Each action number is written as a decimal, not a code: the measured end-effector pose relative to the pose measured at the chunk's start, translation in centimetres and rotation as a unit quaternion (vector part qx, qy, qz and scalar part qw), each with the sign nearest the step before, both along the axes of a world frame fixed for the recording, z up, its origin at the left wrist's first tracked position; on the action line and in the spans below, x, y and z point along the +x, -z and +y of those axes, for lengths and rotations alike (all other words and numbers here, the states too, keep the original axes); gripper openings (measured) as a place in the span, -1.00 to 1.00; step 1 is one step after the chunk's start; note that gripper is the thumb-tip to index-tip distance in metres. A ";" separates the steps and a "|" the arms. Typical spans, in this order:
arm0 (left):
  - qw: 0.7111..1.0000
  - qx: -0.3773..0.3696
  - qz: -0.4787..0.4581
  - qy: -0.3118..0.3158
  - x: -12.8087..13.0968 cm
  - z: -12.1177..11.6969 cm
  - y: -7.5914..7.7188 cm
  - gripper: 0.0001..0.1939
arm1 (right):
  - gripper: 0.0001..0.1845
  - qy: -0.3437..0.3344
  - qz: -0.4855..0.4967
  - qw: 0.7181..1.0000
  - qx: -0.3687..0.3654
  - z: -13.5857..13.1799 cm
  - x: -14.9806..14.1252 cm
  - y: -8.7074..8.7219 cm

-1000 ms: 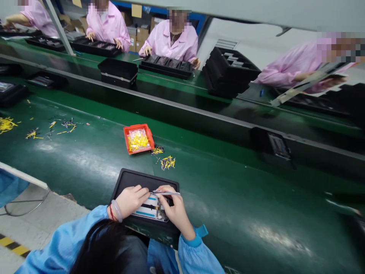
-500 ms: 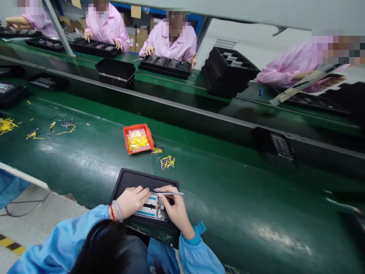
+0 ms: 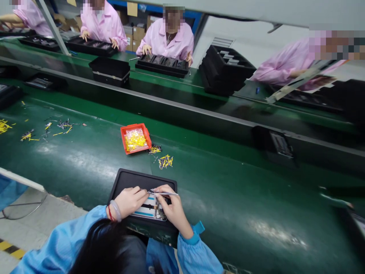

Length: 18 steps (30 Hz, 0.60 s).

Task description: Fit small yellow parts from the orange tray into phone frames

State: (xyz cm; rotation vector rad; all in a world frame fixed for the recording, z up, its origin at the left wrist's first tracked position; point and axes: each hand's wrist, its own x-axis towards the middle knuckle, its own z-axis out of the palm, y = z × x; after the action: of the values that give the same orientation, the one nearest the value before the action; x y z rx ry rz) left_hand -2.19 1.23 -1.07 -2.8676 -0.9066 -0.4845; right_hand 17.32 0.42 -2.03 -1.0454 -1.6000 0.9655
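A flat electronic device (image 3: 142, 211) with its inside exposed lies on a black tray (image 3: 129, 177) near the bench's front edge. White panels, blue strips and a dark ribbon show in it. My right hand (image 3: 172, 207) is closed on slim metal tweezers (image 3: 170, 193), whose tips point left over the device's far edge. Close to those tips, my left hand (image 3: 129, 203) rests over the device's left part with its fingers bent together. Whatever its fingertips pinch there is hidden or too small to name.
A red bin (image 3: 123, 140) with small yellow pieces stands beyond the tray. Beside it lies a pile of yellow-and-black strips (image 3: 165, 162); more scatter leftward. Past a metal rail, co-workers in pink (image 3: 171, 40) sit at black trays. A black tray with a device (image 3: 281, 144) stands right.
The whole view has shifted slightly, so the bench things appear a little further left. The tweezers' tail has tilted slightly lower; both hands keep nearly the same places over the device.
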 end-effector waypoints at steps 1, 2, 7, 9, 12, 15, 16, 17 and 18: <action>1.000 0.002 0.005 0.000 0.0 0.0 0.0 -0.80 | -0.88 -0.002 -0.003 1.000 -0.004 0.0 0.0 0.1; 1.000 0.004 0.012 0.001 0.1 -0.1 0.0 -0.81 | -0.85 -0.003 -0.005 1.000 -0.007 -0.1 0.1 0.2; 0.997 0.016 0.076 0.001 0.1 -0.3 0.0 -0.83 | -0.75 0.018 0.014 0.999 -0.036 -0.3 0.1 0.6; 0.995 0.016 0.103 0.005 0.1 -0.4 0.1 -0.82 | -0.81 0.047 0.041 0.997 -0.047 -0.4 0.0 0.6; 0.990 0.001 0.139 0.014 0.1 -0.3 0.1 -0.79 | -0.90 0.083 0.072 0.993 -0.043 -0.7 -0.1 0.4; 0.989 -0.008 0.146 0.013 0.1 -0.3 0.2 -0.77 | -0.91 0.125 0.104 0.987 -0.009 -1.1 -0.2 0.2; 0.990 -0.007 0.143 0.011 0.1 -0.4 0.2 -0.77 | -0.91 0.135 0.110 0.985 0.003 -1.2 -0.2 0.2; 0.990 -0.008 0.142 0.008 0.1 -0.4 0.2 -0.77 | -0.91 0.138 0.106 0.985 0.013 -1.2 -0.2 0.1; 0.990 -0.010 0.143 0.007 0.1 -0.4 0.2 -0.77 | -0.92 0.134 0.091 0.987 0.022 -1.3 -0.2 0.1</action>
State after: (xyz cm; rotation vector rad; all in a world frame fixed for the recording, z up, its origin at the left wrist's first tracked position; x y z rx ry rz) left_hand -2.10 0.83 -1.27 -2.8605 -0.8449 -0.0615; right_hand 17.17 -0.84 -2.10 -1.0790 -1.2875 0.8145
